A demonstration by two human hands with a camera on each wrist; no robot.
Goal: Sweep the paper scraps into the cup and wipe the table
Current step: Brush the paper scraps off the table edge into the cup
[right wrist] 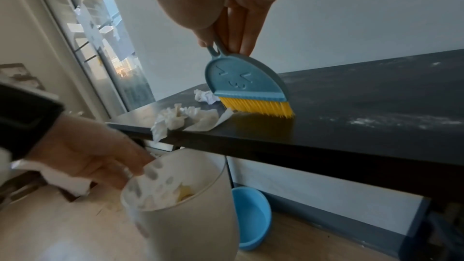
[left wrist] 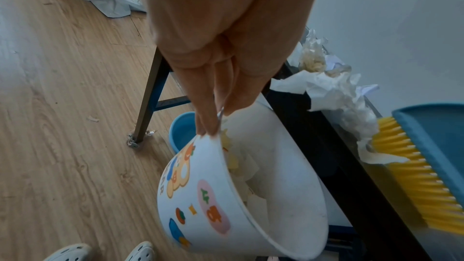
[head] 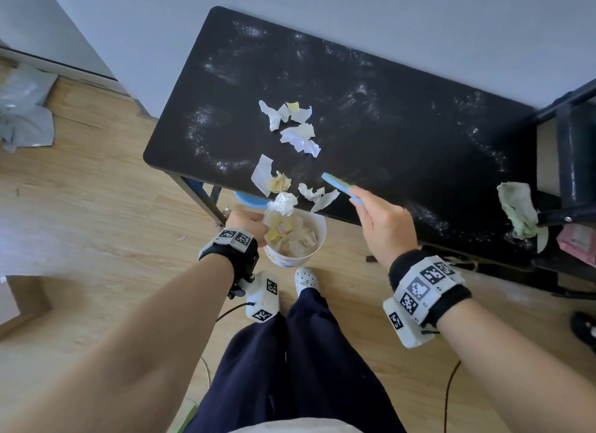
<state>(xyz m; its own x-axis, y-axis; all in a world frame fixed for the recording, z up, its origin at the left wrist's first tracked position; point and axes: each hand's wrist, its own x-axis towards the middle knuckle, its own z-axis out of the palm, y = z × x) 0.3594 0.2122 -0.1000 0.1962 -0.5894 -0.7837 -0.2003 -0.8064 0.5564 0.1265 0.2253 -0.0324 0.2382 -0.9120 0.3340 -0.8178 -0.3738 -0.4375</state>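
Nearest, held just below the black table's [head: 403, 132] front edge: one white cup [head: 314, 239] with cartoon prints, pinched at its rim by the left hand [head: 245, 221], fingers outside, thumb tip hidden inside; already partly filled with scraps, their number impossible to count. Right beside it, over the table's front edge: one small blue brush [right wrist: 247, 82] with yellow bristles, its thin handle pinched between thumb and pressed-together fingers of the right hand [head: 385, 229]; bristle tips touching the tabletop, handle mostly hidden in the grip. At the edge above the cup: a crumpled white ball [head: 283, 203] overhanging, with about four more scraps [head: 263, 174] just behind it, one yellowish. Farther toward the table's middle: a second cluster of paper scraps [head: 298, 127], roughly five or six pieces, overlapping and hard to separate. White powdery smears scattered across the whole tabletop. At the table's right front corner: one greenish rag [head: 516, 206], partly draped over the edge. Under the table: one blue basin [right wrist: 253, 217], half hidden by the cup. Left of the table, on the wooden floor: grey crumpled wrapping [head: 24, 110], cut off by the frame.
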